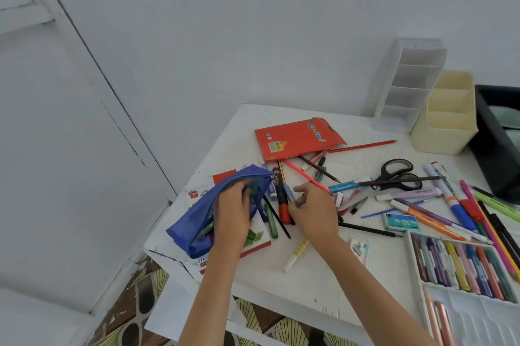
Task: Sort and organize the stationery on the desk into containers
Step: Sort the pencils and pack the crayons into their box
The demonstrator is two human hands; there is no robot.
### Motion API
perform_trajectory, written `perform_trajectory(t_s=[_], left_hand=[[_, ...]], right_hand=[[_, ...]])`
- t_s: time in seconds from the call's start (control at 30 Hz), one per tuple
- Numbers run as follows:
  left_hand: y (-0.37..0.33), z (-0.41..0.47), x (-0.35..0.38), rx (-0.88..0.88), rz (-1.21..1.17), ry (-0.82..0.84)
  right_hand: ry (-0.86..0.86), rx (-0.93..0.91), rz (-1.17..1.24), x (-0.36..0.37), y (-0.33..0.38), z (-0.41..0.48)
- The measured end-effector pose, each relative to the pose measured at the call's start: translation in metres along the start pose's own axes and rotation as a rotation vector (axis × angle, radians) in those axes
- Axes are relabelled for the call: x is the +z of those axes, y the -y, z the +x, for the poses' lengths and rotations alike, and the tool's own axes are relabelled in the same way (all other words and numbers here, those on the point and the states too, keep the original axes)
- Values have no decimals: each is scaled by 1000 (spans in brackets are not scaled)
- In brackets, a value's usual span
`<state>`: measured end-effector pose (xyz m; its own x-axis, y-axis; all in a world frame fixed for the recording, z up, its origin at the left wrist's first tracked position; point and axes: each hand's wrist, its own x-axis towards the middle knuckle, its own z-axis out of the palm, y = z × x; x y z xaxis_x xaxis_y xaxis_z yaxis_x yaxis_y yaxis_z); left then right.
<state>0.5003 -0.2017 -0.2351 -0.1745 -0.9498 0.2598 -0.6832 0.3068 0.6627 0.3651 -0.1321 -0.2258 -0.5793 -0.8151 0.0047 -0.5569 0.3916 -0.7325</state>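
Blue fabric zip pouch (197, 221) is in the left hand (232, 216), which grips it right at the open mouth, fingers curled over the edge and holding it wide. The pouch lies on some printed paper at the desk's near-left corner, and you can make out a few pens already inside through the fabric.

Just right of that grip, the right hand (315, 214) has its thumb and fingertips closed on a short pale blue pen (289, 195), so that one's pinched, pretty much at the pouch's zipper end. Touching the pen on its pouch side is a black marker with a red end (282, 202), and a dark green pen (271, 221) lies between the two hands. Near the right wrist there's a yellow and white marker (295, 254) lying on the white desk (309, 283).

Beyond the pinch sits a flat red cardboard pencil box (295, 138) with loose pencils fanning out from under it. Further right of the right hand are black-handled scissors (399, 175), a small green staples box (402, 222) and a big scatter of pens and markers. A white plastic tray (409, 247) full of pastel markers is well right of the forearm. Way off at the far right, a cream plastic pen holder (447, 114) stands beside a clear tiered organiser (408, 83).
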Motion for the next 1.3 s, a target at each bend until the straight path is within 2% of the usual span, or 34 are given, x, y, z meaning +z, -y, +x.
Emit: perform_trajectory(t_s=[0.13, 0.33, 0.57, 0.67, 0.83, 1.03, 1.3], left_hand=[[3, 14, -5, 97, 48, -29], [6, 31, -5, 114, 95, -32], [-5, 7, -4, 105, 75, 17], [-14, -9, 0, 180, 63, 39], [-25, -33, 13, 295, 208, -66], [-43, -57, 19, 135, 335, 6], [-60, -69, 26, 35, 524, 164]], right_hand=[[-19, 22, 166, -3, 6, 1], [54, 26, 326, 0, 17, -1], [52, 47, 390, 3, 12, 1], [34, 38, 411, 3, 10, -1], [8, 27, 437, 1, 9, -9], [-51, 4, 442, -10, 3, -18], [-109, 6, 450, -28, -5, -35]])
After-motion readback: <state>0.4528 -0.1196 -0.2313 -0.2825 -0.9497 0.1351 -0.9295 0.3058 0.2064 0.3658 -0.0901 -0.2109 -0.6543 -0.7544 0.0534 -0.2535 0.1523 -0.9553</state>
